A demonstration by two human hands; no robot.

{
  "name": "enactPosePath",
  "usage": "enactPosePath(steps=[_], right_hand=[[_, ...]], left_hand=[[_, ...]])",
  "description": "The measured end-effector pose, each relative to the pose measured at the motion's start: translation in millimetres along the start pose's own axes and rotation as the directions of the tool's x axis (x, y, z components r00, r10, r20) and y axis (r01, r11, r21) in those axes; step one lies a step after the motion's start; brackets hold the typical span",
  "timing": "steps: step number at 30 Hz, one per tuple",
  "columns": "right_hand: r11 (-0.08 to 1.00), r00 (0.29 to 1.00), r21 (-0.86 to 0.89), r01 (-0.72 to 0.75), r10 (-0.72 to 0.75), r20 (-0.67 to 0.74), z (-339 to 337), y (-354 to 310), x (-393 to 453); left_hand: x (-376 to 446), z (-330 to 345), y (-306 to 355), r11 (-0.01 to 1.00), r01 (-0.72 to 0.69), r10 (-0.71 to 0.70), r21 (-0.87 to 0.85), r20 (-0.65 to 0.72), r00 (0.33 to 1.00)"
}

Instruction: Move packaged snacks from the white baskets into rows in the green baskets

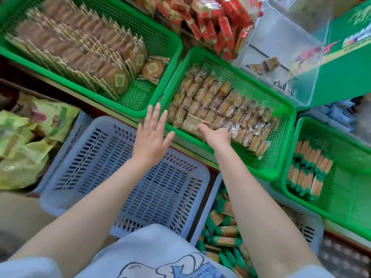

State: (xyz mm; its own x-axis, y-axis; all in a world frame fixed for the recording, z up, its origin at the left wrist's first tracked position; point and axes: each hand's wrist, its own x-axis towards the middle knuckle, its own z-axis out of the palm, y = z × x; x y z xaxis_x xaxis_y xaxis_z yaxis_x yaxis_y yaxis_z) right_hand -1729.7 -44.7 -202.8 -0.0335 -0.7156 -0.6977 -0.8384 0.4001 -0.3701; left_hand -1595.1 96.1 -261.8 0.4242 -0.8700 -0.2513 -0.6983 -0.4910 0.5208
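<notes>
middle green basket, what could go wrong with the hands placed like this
1. The right hand is setting a packet at the near edge of the middle green basket; it could slip over the rim.
2. The packed rows lean closely, so pushing in may topple neighbours.
3. The left hand hovers open, fingers spread, steadying nothing.

We got bright, even, soft light with barely any shadows. Motion blur smeared the upper left green basket (164, 23) and right edge. Glare washed the clear plastic bin (285, 37), and the wide lens bowed the edges.
</notes>
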Motion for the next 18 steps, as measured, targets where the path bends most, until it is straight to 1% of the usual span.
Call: enactPosePath(steps=[2, 6, 8, 13, 18], right_hand=[[1.000, 1.000, -0.002, -0.029, 0.029, 0.012, 1.7, -2.9, 2.0], [0.999, 0.992, 0.036, -0.026, 0.021, 0.128, 0.5, -5.4, 3.4], [0.999, 0.987, 0.040, -0.027, 0.021, 0.158, -0.2, -7.0, 6.7], [0.996, 0.984, 0.063, -0.060, 0.048, 0.170, 0.5, -8.2, 8.9], [0.998, 0.990, 0.050, -0.043, 0.036, 0.140, 1.3, -6.6, 8.7]], left_hand=[[-0.1, 0.6, 0.3, 1.000, -0.002, 0.002, -0.012, -0.003, 1.000], [-1.2, 3.9, 1.5, 0.999, 0.008, -0.008, -0.050, -0.001, 1.000], [-1.4, 4.9, 2.5, 0.999, 0.012, -0.013, -0.052, -0.003, 1.000], [-0.6, 5.1, -0.1, 0.999, 0.005, -0.006, -0.049, -0.017, 1.000], [-1.6, 3.6, 1.0, 0.999, 0.007, -0.008, -0.048, -0.011, 1.000]])
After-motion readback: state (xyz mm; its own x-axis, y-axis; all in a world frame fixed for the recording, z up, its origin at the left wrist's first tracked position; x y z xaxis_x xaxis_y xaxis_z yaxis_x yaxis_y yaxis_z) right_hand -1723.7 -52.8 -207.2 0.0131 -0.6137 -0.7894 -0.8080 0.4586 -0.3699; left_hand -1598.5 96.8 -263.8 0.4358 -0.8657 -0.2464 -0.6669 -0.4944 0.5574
